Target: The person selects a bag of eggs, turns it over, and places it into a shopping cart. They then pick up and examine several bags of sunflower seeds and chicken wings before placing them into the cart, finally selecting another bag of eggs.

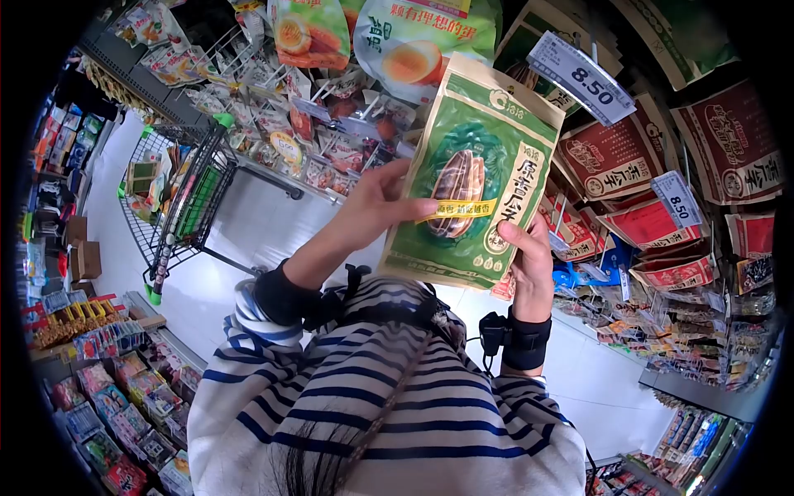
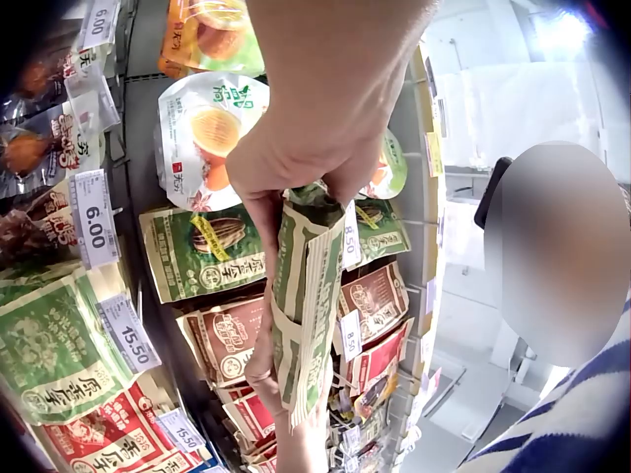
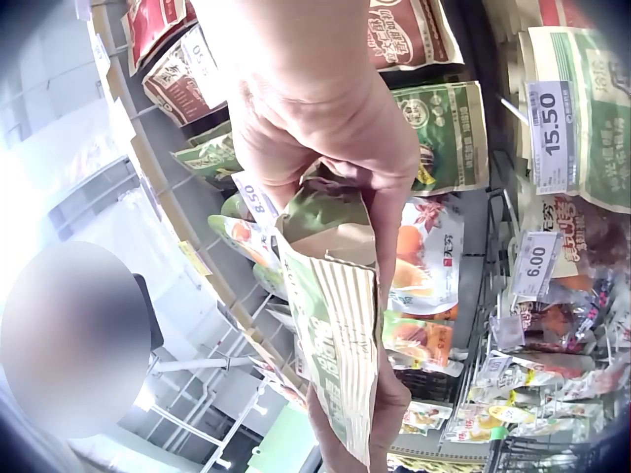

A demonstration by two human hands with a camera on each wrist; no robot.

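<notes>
My left hand [image 1: 378, 204] pinches the green bag [image 1: 471, 174] at its left edge; my right hand [image 1: 534, 255] grips its lower right edge. I hold it before me, its top overlapping a hanging pouch [image 1: 409, 54] in view. Pale floor [image 1: 256, 219] stretches leftward to the shopping cart [image 1: 194, 202].
</notes>
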